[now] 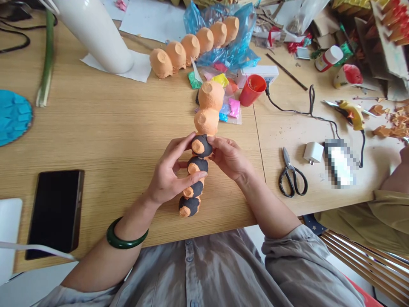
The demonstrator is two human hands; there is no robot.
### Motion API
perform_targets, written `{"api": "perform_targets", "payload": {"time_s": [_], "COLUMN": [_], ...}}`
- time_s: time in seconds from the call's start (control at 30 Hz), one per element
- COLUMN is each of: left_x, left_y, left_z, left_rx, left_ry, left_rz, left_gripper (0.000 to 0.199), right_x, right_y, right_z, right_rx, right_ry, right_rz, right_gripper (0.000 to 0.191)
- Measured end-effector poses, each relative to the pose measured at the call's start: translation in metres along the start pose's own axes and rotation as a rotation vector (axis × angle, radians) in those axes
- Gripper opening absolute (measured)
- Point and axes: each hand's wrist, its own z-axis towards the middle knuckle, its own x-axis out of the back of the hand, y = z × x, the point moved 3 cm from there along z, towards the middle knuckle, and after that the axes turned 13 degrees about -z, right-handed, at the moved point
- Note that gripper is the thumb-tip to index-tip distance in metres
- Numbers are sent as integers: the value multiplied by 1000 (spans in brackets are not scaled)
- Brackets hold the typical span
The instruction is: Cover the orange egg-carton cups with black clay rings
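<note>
An orange egg-carton strip [209,121] points away from me across the table. Black modelling clay [198,164] covers the sides of its nearer cups, whose tips stay orange; the two far cups are plain orange. My left hand [171,172] wraps the strip from the left, thumb across the nearer cups and forefinger at the top edge of a black one. From the right, my right hand [230,155] grips the same cup, thumb and forefinger pressed at the clay's edge. Beyond it lies a second orange egg-carton strip [191,46], all plain. Small packets of coloured clay [234,107] lie behind the held strip.
A red cup [252,90] stands by a white power strip [271,73]. To the right lie scissors [289,172], a white plug [313,152] and a yellow glue gun [351,114]. A black phone [55,211] lies left; another person's arm [396,175] rests at right.
</note>
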Motion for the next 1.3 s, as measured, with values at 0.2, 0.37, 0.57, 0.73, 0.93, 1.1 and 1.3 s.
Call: {"api": "perform_targets", "payload": {"time_s": [0.2, 0.37, 0.57, 0.73, 0.93, 1.1, 1.3], "left_x": [-2, 0, -4, -4, -2, 0, 1], "left_y": [2, 4, 5, 1, 0, -1, -4], "left_z": [-1, -1, -2, -2, 0, 1, 1], "left_rx": [-38, -82, -58, -21, 11, 31, 34], "left_ry": [-9, -21, -47, -28, 14, 29, 32], "left_rz": [14, 109, 94, -53, -181, -203, -170], "left_gripper": [89, 91, 89, 87, 84, 83, 85], "right_x": [-1, 0, 5, 6, 0, 1, 4], "right_y": [-4, -7, 0, -1, -9, -4, 5], "right_z": [0, -2, 3, 5, 1, 3, 8], "right_rx": [-10, -13, -10, 28, 84, 115, 28], "right_ry": [-25, -61, -11, -21, -178, -156, -72], "right_rz": [-2, -35, -43, -58, -44, -71, -50], "right_gripper": [28, 27, 28, 32, 38, 40, 36]}}
